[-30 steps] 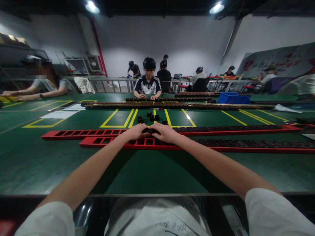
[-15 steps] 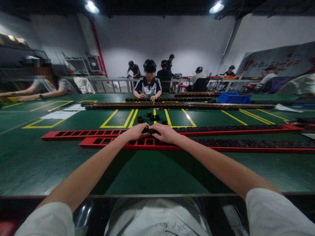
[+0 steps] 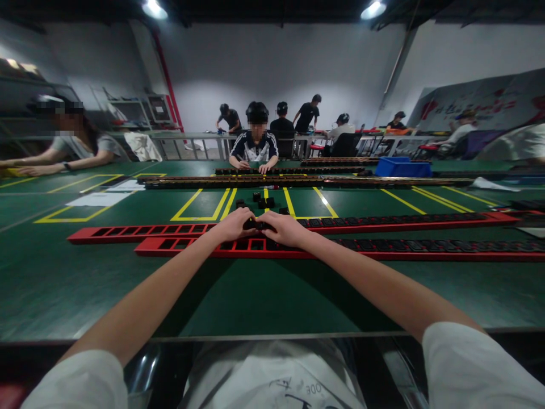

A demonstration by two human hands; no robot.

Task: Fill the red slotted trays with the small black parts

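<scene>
Both hands meet over two long red trays, close together at the middle. My left hand is closed with its fingertips on small black parts. My right hand is closed too, its fingers on the right side of the same black parts. Under my wrists lies the near red tray, with open slots at its left and black pieces in its right part. Behind it runs the far red tray, filled the same way. Several loose black blocks lie just beyond my hands on the green table.
Long dark strips lie across the table further back. A blue bin stands back right, white sheets lie left. A person works opposite; another person sits at the left.
My hands stay together over the trays, with slight finger movement on the black parts. The view has shifted slightly. A person in black in the background has moved right and leans over.
</scene>
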